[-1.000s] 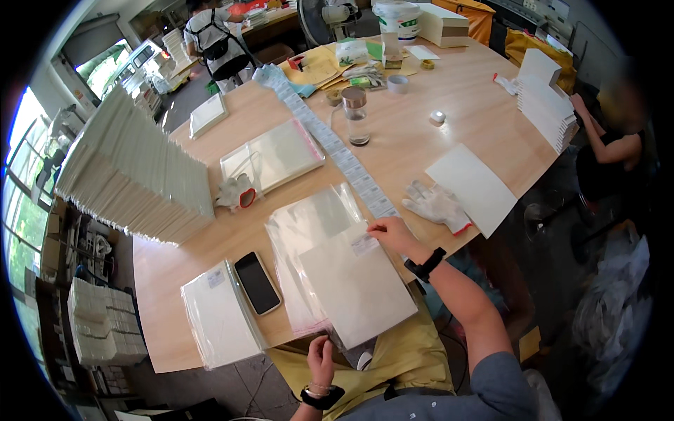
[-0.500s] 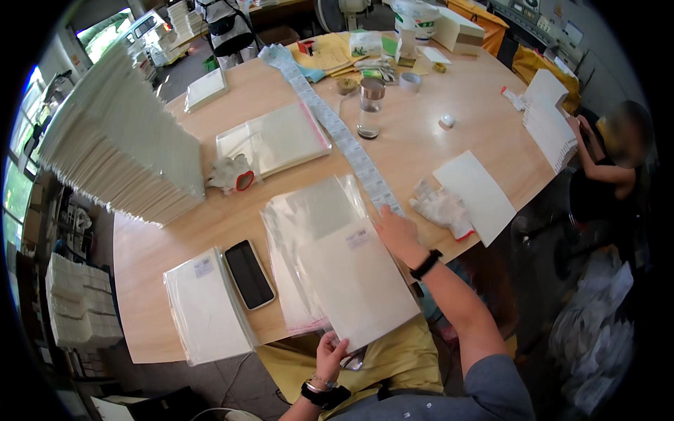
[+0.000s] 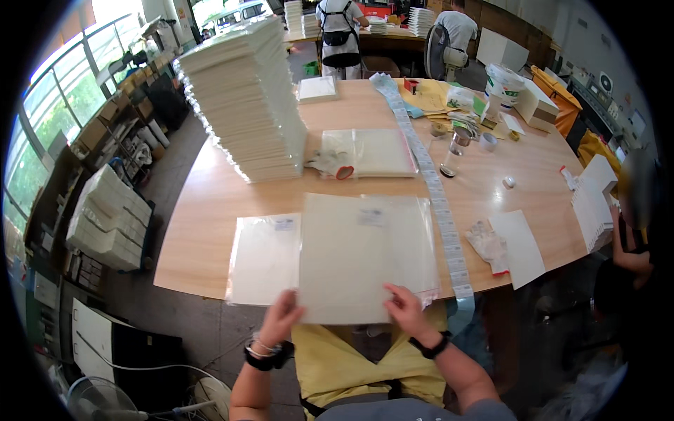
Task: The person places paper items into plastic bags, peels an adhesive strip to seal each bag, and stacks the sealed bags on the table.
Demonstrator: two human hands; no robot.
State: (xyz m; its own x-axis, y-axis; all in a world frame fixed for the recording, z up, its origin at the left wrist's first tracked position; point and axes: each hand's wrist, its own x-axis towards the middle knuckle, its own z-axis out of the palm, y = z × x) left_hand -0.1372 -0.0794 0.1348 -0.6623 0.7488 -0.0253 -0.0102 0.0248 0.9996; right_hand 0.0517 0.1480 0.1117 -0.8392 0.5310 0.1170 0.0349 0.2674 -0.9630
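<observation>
Between my two hands is a flat white packet (image 3: 340, 263), seemingly a sheet or thin stack in a clear plastic sleeve, with a small printed label near its top. My left hand (image 3: 283, 316) grips its lower left corner, and my right hand (image 3: 405, 309) holds its lower right edge. Underneath, clear plastic sleeves (image 3: 423, 245) stick out to the right. A similar labelled stack of packets (image 3: 263, 263) lies to the left, partly under the held one. A long strip of labels (image 3: 449, 242) runs along the right and hangs over the near edge.
A tall stack of white packets (image 3: 242, 105) stands at the back left. Behind are a glove (image 3: 328, 163) and bagged sheets (image 3: 382, 151). Rightward are a glass bottle (image 3: 453, 156), another glove (image 3: 486, 245) and a white sheet (image 3: 518, 245). A co-worker (image 3: 635, 231) sits far right.
The packet has moved left and is turned straight, now covering the phone. My right hand has left the label strip for the packet's edge. My left hand has moved left; the view has shifted.
</observation>
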